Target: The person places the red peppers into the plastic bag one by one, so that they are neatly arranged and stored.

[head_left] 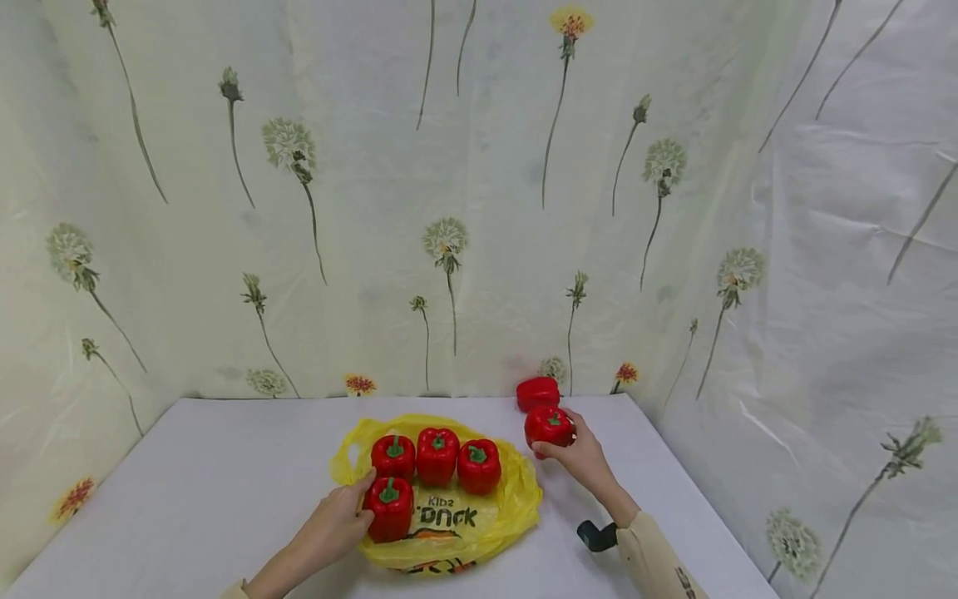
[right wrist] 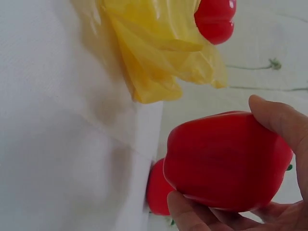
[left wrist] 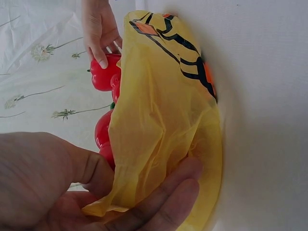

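Several red bell peppers point(head_left: 437, 457) with green stems sit on a yellow plastic bag point(head_left: 497, 524) that bears dark printing. My left hand point(head_left: 338, 517) grips the bag's left edge, beside the front-left pepper point(head_left: 389, 512). In the left wrist view the thumb and fingers lie on either side of the thin yellow plastic point(left wrist: 149, 110). To the right of the bag, my right hand point(head_left: 582, 457) holds another red bell pepper point(head_left: 549, 426). The right wrist view shows this pepper point(right wrist: 226, 161) between thumb and fingers, raised off the table.
One more red bell pepper point(head_left: 537, 393) lies on its side at the table's back edge, behind the held one. A dark, curved object point(head_left: 596, 536) is by the right sleeve. The white table point(head_left: 224, 474) meets a hanging curtain point(head_left: 359, 208) printed with dandelions.
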Available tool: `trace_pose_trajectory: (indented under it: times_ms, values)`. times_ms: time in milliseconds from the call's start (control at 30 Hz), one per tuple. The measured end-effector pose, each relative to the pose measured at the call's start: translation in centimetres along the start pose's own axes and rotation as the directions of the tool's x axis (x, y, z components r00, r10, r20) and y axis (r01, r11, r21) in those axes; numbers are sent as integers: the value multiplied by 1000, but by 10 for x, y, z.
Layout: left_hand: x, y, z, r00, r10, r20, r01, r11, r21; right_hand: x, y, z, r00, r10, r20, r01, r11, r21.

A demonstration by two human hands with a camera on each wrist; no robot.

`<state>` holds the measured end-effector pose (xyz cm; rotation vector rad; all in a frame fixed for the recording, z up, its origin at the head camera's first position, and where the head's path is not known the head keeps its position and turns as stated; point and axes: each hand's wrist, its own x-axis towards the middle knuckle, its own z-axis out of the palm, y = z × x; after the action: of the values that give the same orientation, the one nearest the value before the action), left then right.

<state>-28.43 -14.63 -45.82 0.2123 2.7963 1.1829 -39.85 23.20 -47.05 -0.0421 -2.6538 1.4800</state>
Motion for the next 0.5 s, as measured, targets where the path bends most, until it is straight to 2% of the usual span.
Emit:
trace_pose_trajectory:
  times_ms: [167,500]
  values:
    - [1,-1,0,1000,-14,10,14,1000,-4,-3,-5,-2,1000,-5,1,5,1000,-1]
    - [0,1,-1,1000,-2,-1,2,1000,7,-5,-13,-3,999,30,-26,-30,999,36]
